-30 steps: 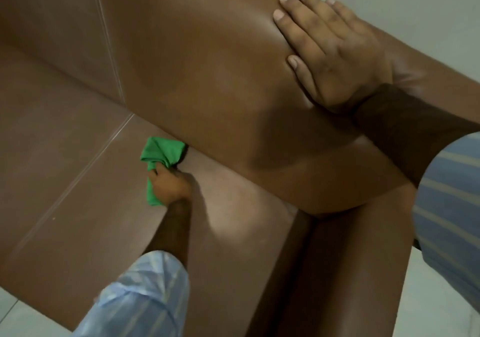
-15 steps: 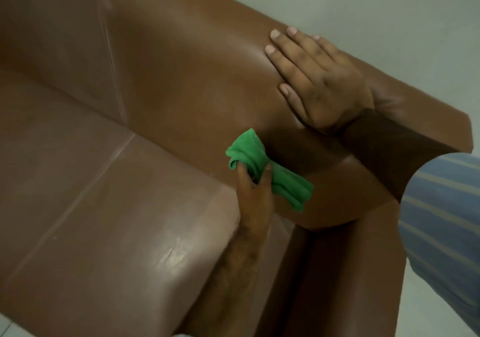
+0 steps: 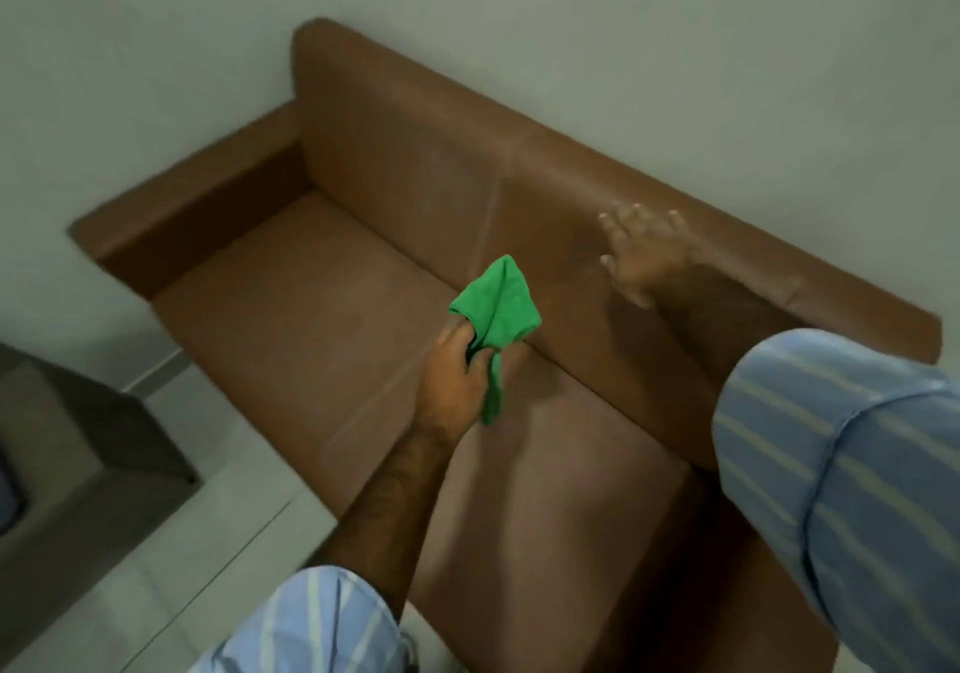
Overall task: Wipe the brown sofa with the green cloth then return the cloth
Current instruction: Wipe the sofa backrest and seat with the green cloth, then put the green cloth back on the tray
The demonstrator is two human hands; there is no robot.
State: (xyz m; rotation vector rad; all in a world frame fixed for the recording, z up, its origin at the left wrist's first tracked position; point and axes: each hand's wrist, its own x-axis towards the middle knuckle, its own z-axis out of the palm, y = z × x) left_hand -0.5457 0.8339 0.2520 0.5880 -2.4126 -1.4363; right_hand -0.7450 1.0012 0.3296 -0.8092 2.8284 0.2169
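Sofa point(image 3: 322, 340) beside grey block point(image 3: 78, 459); left hand point(image 3: 457, 376) clutches green cloth point(image 3: 498, 303).

The right hand point(image 3: 641, 251) is blurred against the sofa point(image 3: 363, 236) back, so its fingers smear and whether the palm touches the leather cannot be told. The left hand point(image 3: 454, 384) hides the gathered middle of the cloth point(image 3: 496, 309), and whether the cloth's hanging end touches the seat is unclear. The sofa's near right corner is hidden behind the right sleeve point(image 3: 852, 490) and cut by the bottom edge, and a grey block point(image 3: 78, 464) at the left edge is cut off too.
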